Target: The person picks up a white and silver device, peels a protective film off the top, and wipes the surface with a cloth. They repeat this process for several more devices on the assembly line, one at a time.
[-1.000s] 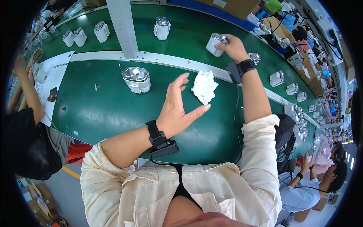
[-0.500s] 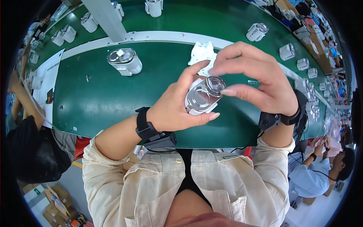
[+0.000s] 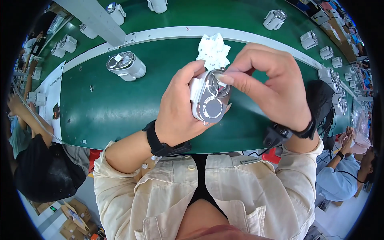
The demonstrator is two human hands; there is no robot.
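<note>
My left hand (image 3: 176, 104) wraps round a white, oval-ended device (image 3: 212, 102) with a glossy grey top. The top carries a ring at its near end and a round, spoked opening at its far end; a small metal loop hangs at the near edge. Over the far end, my right hand (image 3: 272, 80) pinches thumb and forefinger together. A small white piece (image 3: 221, 83) shows beneath the thumb tip, against the opening. A crumpled, spotted white cloth or tissue (image 3: 213, 51) lies just beyond the device.
A similar device (image 3: 126, 66) with a white patch on top stands on the green table (image 3: 108, 108) at left. Beyond a white rail (image 3: 172, 33), several more stand on a green surface. A metal post (image 3: 94, 20) rises at far left. People sit at both sides.
My right thumb and fingers, spread apart before, have closed together over the device's far end. The device has turned more upright in my left hand. The view has shifted slightly.
</note>
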